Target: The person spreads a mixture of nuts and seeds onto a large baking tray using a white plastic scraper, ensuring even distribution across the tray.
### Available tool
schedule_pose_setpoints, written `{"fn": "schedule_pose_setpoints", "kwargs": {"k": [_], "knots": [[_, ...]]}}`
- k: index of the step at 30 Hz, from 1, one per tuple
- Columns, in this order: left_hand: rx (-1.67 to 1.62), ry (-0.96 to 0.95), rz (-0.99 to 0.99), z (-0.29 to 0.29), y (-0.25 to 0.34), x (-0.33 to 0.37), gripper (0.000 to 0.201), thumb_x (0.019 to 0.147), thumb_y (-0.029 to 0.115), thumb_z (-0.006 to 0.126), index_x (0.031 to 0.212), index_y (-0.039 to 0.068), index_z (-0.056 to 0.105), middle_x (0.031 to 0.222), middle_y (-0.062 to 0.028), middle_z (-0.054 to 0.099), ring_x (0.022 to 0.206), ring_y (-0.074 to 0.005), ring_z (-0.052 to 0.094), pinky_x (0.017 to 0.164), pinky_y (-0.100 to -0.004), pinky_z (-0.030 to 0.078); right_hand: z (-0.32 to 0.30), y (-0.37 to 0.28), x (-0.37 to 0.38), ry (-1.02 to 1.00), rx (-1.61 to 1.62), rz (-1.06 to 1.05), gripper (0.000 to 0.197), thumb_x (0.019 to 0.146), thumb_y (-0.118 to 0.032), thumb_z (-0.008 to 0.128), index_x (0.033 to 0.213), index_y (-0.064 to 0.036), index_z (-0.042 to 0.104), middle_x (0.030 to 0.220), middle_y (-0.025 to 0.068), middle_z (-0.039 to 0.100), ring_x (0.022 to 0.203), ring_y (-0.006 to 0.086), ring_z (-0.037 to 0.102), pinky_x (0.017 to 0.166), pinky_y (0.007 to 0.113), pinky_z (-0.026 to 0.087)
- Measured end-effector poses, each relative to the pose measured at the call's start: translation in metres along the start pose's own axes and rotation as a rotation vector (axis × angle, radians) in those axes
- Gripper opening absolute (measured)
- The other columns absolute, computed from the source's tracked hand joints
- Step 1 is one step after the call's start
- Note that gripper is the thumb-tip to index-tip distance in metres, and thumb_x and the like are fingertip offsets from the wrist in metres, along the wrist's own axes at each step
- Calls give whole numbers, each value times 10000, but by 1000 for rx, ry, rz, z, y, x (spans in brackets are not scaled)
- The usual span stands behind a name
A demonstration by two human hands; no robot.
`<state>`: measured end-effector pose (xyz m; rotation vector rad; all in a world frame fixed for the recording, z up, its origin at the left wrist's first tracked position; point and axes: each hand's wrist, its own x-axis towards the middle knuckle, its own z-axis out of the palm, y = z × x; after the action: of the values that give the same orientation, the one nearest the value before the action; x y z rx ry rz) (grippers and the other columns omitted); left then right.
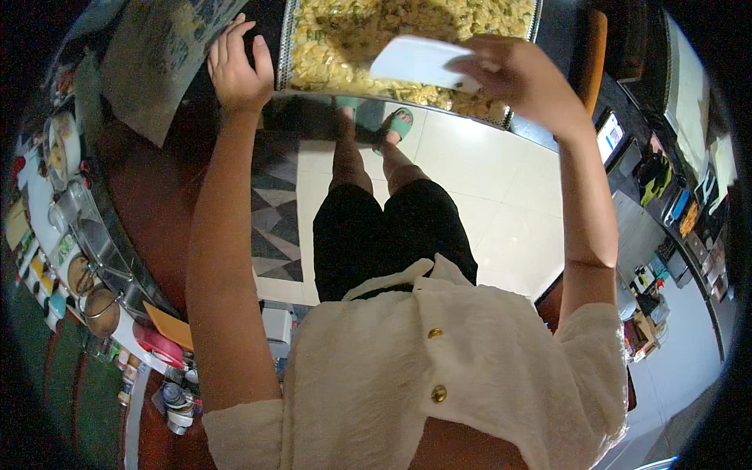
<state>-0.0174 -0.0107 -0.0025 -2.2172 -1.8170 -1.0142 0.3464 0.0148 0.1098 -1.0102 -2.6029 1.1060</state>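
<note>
My right hand point(521, 82) grips a flat white plastic scraper point(413, 61), holding it over a tray with perforated metal edges point(287, 48). Yellowish chopped food mixed with green bits point(333, 66) is spread across the tray, and its far side runs out of the picture. Whether the scraper touches the food I cannot tell; the right hand is slightly blurred. Just left of the tray, my left hand point(241, 72) lies with fingers stretched out on the dark surface, holding nothing.
A crumpled clear plastic sheet point(153, 66) lies to the left. Beyond my right hand are a brown curved chair back point(595, 59) and a lit phone point(609, 139). Jars and kitchenware crowd a counter point(129, 294) at far left. Pale floor tiles point(501, 180) show below.
</note>
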Motion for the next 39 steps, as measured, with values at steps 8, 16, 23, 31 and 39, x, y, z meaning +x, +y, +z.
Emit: {"fn": "schedule_pose_setpoints", "kwargs": {"k": [8, 16, 23, 31, 39], "knots": [[37, -75, 23, -3, 7, 2, 236, 868, 113, 516, 1083, 29, 565, 1184, -139, 587, 1078, -325, 527, 952, -402, 374, -9, 27, -51, 87, -38, 265, 186, 898, -157, 590, 981, -1, 648, 820, 142, 631, 686, 173, 594, 618, 334, 462], [42, -122, -20, -6, 8, 2, 241, 878, 165, 511, 1088, 57, 558, 1212, -112, 569, 1098, -318, 503, 970, -414, 348, -7, 26, -54, 140, 44, 142, 193, 888, -139, 593, 984, 20, 644, 822, 179, 619, 647, 234, 582, 605, 339, 460], [40, -115, -9, -5, 8, 4, 244, 876, 159, 514, 1094, 56, 554, 1212, -118, 566, 1096, -325, 503, 969, -418, 348, -4, 28, -68, 187, 46, 290, 192, 862, -184, 606, 952, -22, 656, 776, 199, 614, 660, 349, 592, 601, 372, 469], [57, -126, -39, -9, 10, 4, 239, 865, 143, 517, 1079, 42, 554, 1214, -123, 564, 1100, -325, 502, 963, -421, 353, -6, 9, -62, 204, 320, 352, 144, 870, -78, 599, 974, 8, 651, 778, 124, 628, 687, 210, 625, 624, 315, 483], [31, -156, -73, -10, 17, 8, 249, 865, 111, 503, 1092, 19, 547, 1212, -151, 557, 1100, -333, 501, 970, -424, 350, -6, 6, -12, -31, 15, 177, 173, 854, -157, 608, 913, -4, 663, 759, 142, 618, 627, 281, 596, 572, 376, 445]]}}
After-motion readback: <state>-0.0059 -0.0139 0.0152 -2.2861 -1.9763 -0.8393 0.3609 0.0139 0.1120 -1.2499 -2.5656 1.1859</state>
